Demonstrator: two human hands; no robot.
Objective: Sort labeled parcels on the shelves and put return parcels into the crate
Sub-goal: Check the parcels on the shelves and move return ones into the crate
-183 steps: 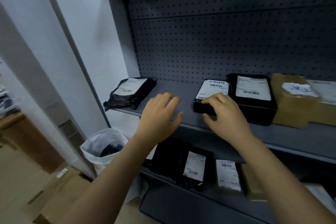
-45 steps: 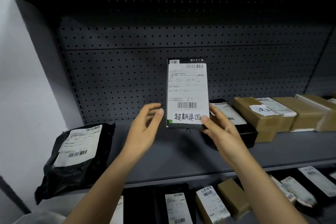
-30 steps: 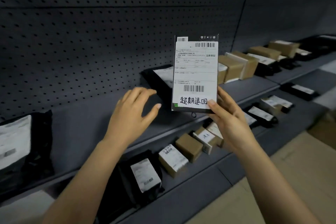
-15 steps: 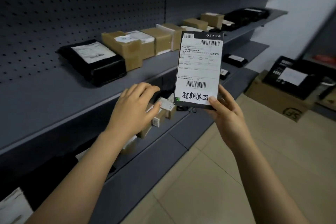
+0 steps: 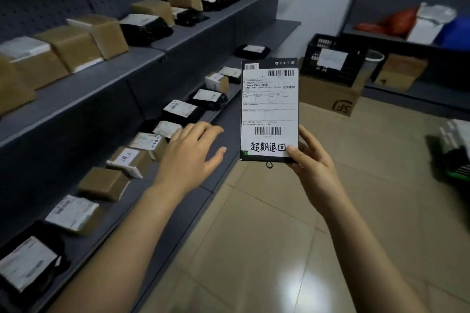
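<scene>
My right hand [image 5: 311, 160] grips the bottom edge of a flat black parcel [image 5: 269, 109], held upright in front of me. Its white label carries barcodes and handwritten characters near the bottom. My left hand [image 5: 190, 157] hovers open beside the parcel, over the lower shelf [image 5: 223, 112], holding nothing. A black plastic crate [image 5: 335, 58] with a white sheet on its side stands on a cardboard box [image 5: 328, 96] at the back right.
Grey shelves on the left carry brown boxes [image 5: 76, 43] and black bagged parcels [image 5: 145, 28] in rows. Tiled floor [image 5: 279, 249] stretches toward the crate. More boxes [image 5: 399, 71] and coloured bags [image 5: 407, 23] sit along the far right shelf. A dark object [image 5: 455, 152] lies at the right edge.
The view has swung right from the shelf front toward the room. The parcel stays upright in my right hand, and the crate has come closer to centre.
</scene>
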